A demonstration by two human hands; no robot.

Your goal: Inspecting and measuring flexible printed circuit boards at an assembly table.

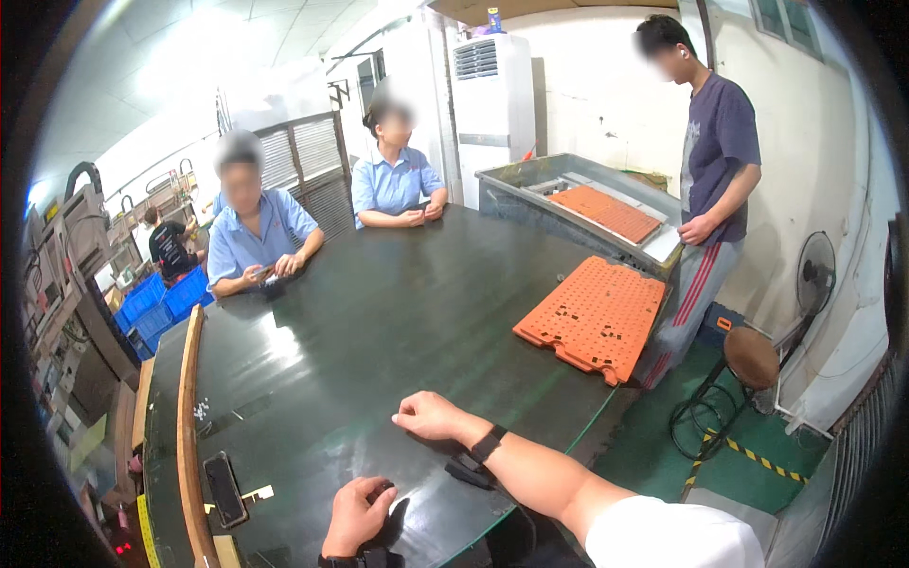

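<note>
From my remote seat I see the right hand (431, 417) resting palm-down on the dark table (379, 312), its fingers folded together; I take this as the table bearing the arm's weight. A black item (468, 473) lies on the tabletop just beside that wrist, below the band (490, 442). The left hand (355, 514) is near the front edge, fingers curled in; I can't tell whether the dark spot at their tips is something pinched or only shadow. The phone (225, 490) lies flat to its left, beside a wood strip (187, 417) that runs along that side, perhaps as a border. At the far right corner an orange panel (592, 317) lies flat, probably to keep it near the grey tub (525, 197), where a second panel (606, 212) rests. A standing worker (724, 142) is at that tub; two seated workers in blue (251, 222) (396, 175) lean on the far side. The tabletop is glossy, with glare patches. Around it I make out a white cabinet (492, 109), a fan (815, 273), a stool (751, 357), blue crates (156, 301) and green floor (644, 473).
</note>
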